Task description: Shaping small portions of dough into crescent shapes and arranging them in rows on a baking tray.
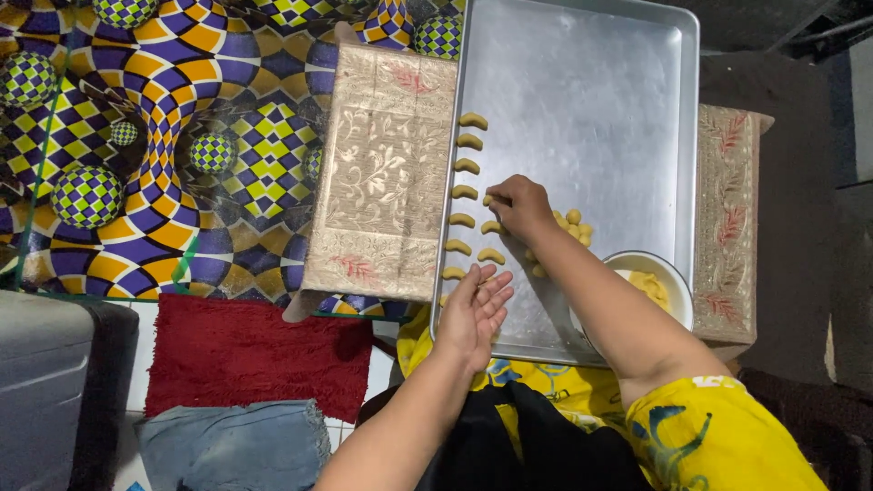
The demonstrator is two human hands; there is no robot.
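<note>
Dough crescent [489, 200] between right fingers [502, 195]

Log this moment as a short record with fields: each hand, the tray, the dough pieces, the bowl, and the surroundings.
left hand: left hand open, palm up, resting on the tray's near left edge, holding nothing
right hand: right hand fingertips pinching a dough piece on the tray
tray: metal baking tray, mostly bare
shaped pieces: crescent dough pieces in a column along the left side, a second column begun
unshaped pieces: small dough balls beside the right hand
bowl: white bowl with dough on the tray's near right corner
surroundings: beige patterned cloth, red mat
</note>
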